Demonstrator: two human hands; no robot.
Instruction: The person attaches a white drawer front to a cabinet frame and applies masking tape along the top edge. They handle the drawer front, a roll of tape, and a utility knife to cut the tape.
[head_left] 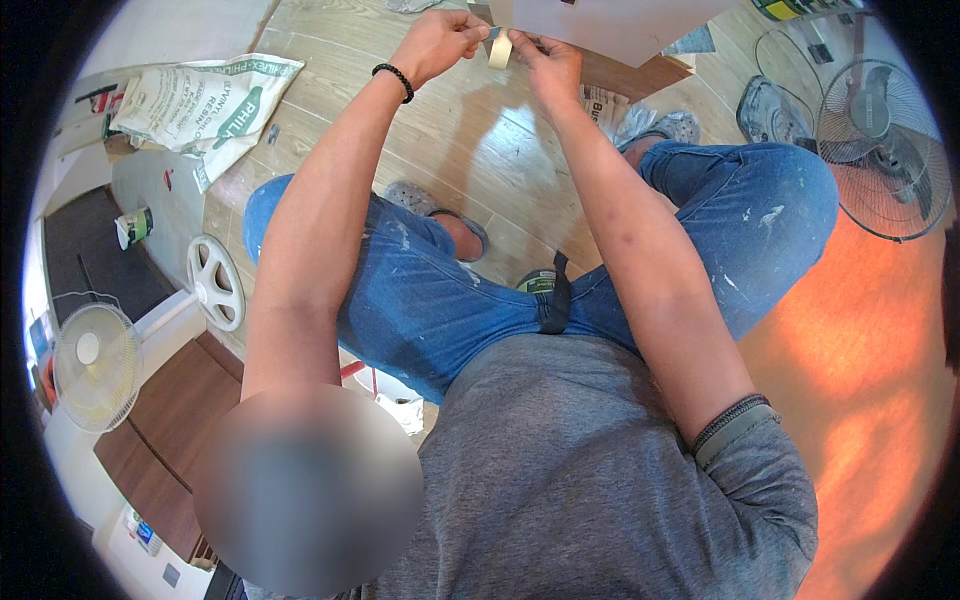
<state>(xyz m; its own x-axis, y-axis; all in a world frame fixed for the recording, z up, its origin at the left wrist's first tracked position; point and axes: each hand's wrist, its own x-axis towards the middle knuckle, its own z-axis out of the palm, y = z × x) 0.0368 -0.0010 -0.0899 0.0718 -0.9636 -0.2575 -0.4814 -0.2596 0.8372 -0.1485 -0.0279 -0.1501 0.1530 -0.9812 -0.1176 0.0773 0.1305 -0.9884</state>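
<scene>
Both hands pinching tape roll, fingertips touching

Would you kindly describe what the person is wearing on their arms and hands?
Both forearms are bare, with no gloves on the left hand or right hand. A black beaded bracelet circles the left wrist. The short grey T-shirt sleeve with a dark ribbed edge ends on the right upper arm.

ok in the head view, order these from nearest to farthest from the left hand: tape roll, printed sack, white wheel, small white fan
1. tape roll, at the left hand's fingertips, shared with the right hand
2. printed sack, on the floor to the left
3. white wheel, lower left
4. small white fan, far lower left
</scene>
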